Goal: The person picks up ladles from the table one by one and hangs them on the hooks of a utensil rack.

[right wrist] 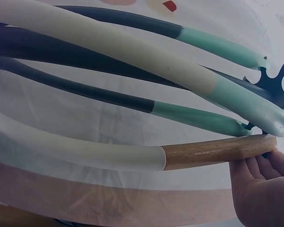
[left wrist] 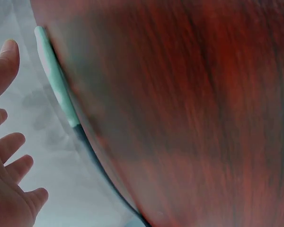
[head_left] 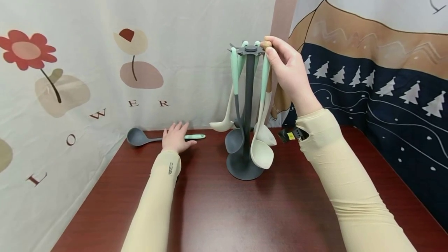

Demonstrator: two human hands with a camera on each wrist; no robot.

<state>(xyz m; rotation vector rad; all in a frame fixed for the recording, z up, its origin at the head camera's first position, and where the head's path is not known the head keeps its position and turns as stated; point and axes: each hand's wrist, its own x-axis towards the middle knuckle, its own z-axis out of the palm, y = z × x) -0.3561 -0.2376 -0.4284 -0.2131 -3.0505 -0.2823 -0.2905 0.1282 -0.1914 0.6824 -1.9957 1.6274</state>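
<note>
My right hand [head_left: 289, 74] pinches the top end of the wooden handle [right wrist: 203, 152] of a white ladle [head_left: 266, 134] at the right side of a dark grey utensil rack [head_left: 249, 88]. In the right wrist view, the handle's tip is beside the rack's hooks; I cannot tell whether it hangs on one. Low at the back left, my left hand [head_left: 174, 137] is spread over a dark grey ladle [head_left: 137, 137] with a mint handle [left wrist: 59, 87], lying on the table. The left wrist view shows those fingers straight and apart from the handle.
On the rack hang a cream ladle [head_left: 262, 155] with a mint handle, a dark grey ladle [head_left: 233, 140] and a pale ladle [head_left: 222, 125] on the left. The round base [head_left: 245, 171] stands on the reddish-brown table [head_left: 224, 213]. A printed curtain [head_left: 196, 30] rises behind.
</note>
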